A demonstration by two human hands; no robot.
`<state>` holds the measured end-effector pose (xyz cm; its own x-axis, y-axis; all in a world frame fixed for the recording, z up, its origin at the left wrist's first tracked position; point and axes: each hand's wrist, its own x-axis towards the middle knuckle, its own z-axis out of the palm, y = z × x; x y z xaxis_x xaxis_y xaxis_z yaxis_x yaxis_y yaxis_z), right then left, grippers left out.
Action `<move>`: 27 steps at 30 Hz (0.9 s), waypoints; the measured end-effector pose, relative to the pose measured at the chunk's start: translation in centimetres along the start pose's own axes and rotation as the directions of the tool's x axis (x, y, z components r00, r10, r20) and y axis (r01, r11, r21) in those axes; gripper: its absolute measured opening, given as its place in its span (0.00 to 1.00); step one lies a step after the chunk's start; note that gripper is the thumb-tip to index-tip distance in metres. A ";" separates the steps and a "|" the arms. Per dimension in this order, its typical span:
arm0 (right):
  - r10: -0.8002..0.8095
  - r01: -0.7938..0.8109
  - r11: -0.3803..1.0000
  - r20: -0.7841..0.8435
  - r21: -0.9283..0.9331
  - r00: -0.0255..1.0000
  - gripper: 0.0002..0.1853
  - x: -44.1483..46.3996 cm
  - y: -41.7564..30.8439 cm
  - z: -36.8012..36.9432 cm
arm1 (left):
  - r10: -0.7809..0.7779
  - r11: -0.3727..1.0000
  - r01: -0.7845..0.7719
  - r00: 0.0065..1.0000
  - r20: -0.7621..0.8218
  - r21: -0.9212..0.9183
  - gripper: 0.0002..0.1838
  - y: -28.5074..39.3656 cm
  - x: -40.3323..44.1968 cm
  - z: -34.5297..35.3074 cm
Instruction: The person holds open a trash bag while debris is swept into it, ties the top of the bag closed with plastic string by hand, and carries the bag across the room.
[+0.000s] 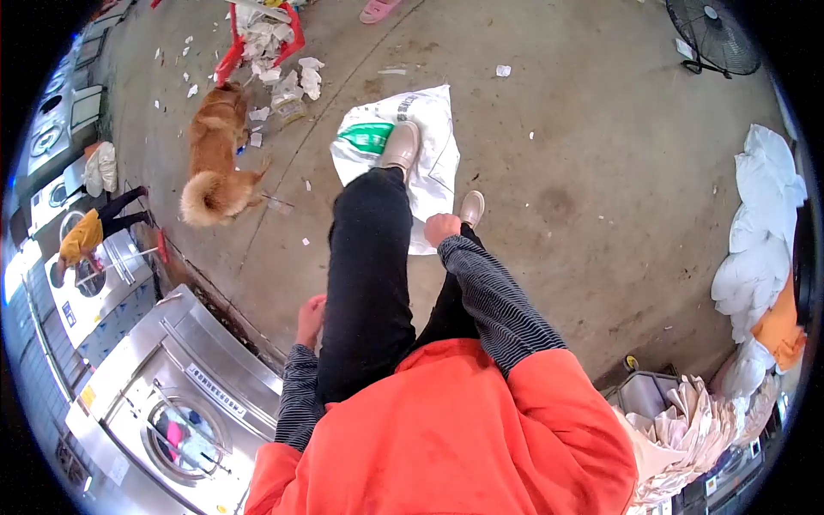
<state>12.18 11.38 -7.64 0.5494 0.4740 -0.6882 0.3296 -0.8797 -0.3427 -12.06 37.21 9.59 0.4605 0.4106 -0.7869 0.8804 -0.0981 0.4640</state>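
My left hand (312, 319) hangs beside my left thigh in its dark striped sleeve. Its fingers are partly hidden, and I cannot make out anything in them. In front of my right knee, my right hand (442, 228) is curled closed above the lower edge of a white plastic sack (436, 163); whether it holds anything is hidden. The sack lies flat on the concrete floor, with a green patch and dark print on it. My left shoe (401, 148) rests on the sack, and my right shoe (471, 209) stands on the floor beside it.
A brown dog (215, 146) stands at the left near a red-framed bin (296, 39) spilling white scraps. Washing machines (184, 429) line the left side, where a person in yellow (81, 236) bends. A fan (712, 34), white bundles (755, 223) and piled fabric (687, 429) are at the right.
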 end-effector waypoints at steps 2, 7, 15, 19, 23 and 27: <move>0.071 -0.074 0.995 0.051 0.067 0.996 0.13 2.1 0.2 0.3 | -0.106 0.993 0.105 0.994 -0.017 -0.053 0.13 -2.7 1.4 0.0; 0.135 -0.163 0.958 0.130 0.235 0.982 0.16 7.3 2.0 0.4 | -0.273 0.962 0.269 0.959 0.080 0.054 0.14 1.1 2.9 0.3; 0.098 -0.119 0.948 0.084 0.297 0.992 0.17 9.4 -0.9 -0.4 | -0.168 0.985 0.170 0.985 -0.049 0.033 0.15 6.8 3.5 -0.6; 0.173 -0.197 0.938 0.106 0.285 0.979 0.16 7.4 1.8 -1.9 | -0.125 0.991 0.125 0.992 0.002 0.057 0.15 4.5 1.5 0.4; 0.159 -0.193 0.953 0.155 0.235 0.975 0.20 5.8 4.0 -2.9 | -0.049 0.985 0.040 0.998 0.045 0.167 0.14 1.9 -0.5 2.3; 0.114 -0.125 0.974 0.070 0.190 0.991 0.22 3.7 3.5 -3.6 | -0.049 0.996 0.046 0.998 0.035 0.077 0.14 0.2 -1.1 3.3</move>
<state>18.14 10.25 -9.11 0.5279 0.3669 -0.7660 0.1064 -0.9233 -0.3690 -12.00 33.78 9.22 0.4205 0.3825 -0.8227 0.9068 -0.1486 0.3944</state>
